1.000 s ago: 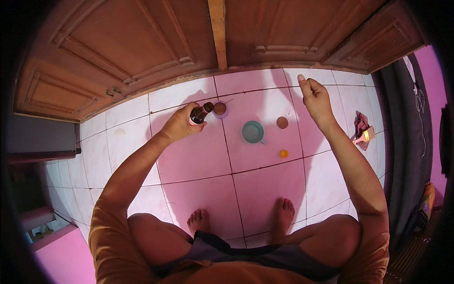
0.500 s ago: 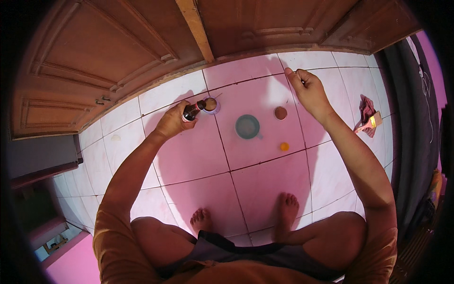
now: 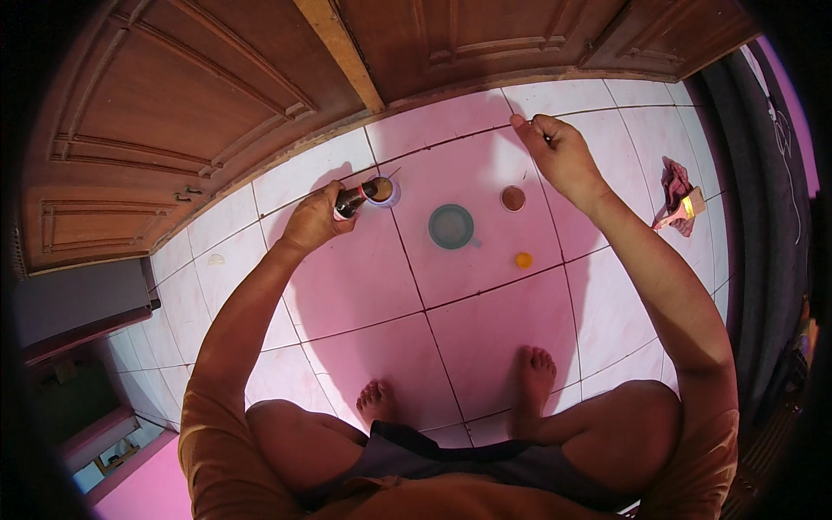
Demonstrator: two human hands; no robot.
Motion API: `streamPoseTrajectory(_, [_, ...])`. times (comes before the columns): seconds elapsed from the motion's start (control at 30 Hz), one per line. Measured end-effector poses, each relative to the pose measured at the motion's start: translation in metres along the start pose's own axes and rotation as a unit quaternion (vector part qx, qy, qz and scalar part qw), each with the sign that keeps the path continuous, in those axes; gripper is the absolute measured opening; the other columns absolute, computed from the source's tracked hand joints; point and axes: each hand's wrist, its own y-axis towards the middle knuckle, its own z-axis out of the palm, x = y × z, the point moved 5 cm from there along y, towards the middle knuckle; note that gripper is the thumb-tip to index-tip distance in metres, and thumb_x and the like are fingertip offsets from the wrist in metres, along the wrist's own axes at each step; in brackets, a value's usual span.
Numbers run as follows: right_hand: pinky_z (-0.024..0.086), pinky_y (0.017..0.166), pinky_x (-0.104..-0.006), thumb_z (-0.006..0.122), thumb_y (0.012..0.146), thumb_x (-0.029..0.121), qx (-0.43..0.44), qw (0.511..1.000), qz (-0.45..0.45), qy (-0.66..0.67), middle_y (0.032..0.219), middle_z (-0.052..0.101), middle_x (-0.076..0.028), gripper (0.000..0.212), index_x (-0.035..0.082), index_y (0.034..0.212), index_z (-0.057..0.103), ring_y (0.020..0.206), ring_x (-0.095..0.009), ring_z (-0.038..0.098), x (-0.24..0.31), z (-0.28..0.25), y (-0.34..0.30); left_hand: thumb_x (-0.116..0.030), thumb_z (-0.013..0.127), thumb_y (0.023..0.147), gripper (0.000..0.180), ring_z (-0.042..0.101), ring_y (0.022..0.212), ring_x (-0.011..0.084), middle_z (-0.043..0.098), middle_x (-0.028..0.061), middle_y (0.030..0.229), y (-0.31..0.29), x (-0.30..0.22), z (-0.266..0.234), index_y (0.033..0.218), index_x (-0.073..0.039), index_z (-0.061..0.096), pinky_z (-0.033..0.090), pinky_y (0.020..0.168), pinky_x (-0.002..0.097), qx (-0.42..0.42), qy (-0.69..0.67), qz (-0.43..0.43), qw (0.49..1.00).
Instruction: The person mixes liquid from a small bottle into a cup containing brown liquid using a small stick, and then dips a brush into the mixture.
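Observation:
In my left hand is a small dark brown bottle, gripped round its body and tipped to the right. Its neck reaches over the rim of a pale open container with brown contents and a thin stick leaning out. Whether liquid is flowing is too small to see. My right hand is raised on the right, fingers curled and thumb pressed against them; anything inside is hidden. Nearest below it stands a small round container with reddish-brown contents. A green-grey mug sits between the hands, its handle toward lower right.
On the tiled floor, a small orange cap lies below the mug. At the right, a paintbrush rests on a crumpled dark red cloth. Wooden doors close off the far side. My bare feet are at the near side.
The view has shifted slightly. My left hand still holds the bottle tilted, its neck now a little further over the container. The right hand stays raised and closed.

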Motion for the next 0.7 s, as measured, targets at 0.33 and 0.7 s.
streamPoseTrajectory(0.33, [0.045, 0.066, -0.0368, 0.062, 0.104, 0.047, 0.011, 1.0, -0.004, -0.002, 0.067, 0.045, -0.006, 0.057, 0.002, 0.072, 0.049, 0.066, -0.018, 0.04, 0.0039, -0.001, -0.0022, -0.025, 0.08, 0.081, 0.045, 0.071, 0.093, 0.0402, 0.071, 0.0213, 0.095, 0.0015, -0.0037, -0.0013, 0.112, -0.004, 0.054, 0.056, 0.084, 0.0464, 0.0, 0.026, 0.008, 1.0])
streamPoseTrajectory(0.7, [0.046, 0.067, -0.0369, 0.063, 0.104, 0.047, 0.015, 1.0, 0.011, -0.018, 0.067, 0.05, -0.008, 0.056, 0.0, 0.074, 0.054, 0.066, -0.018, 0.044, 0.0075, 0.0, -0.0024, -0.026, 0.079, 0.081, 0.046, 0.072, 0.09, 0.0393, 0.072, 0.0211, 0.093, 0.0023, -0.0031, -0.0002, 0.112, -0.003, 0.055, 0.058, 0.083, 0.0459, 0.007, 0.079, 0.004, 0.997])
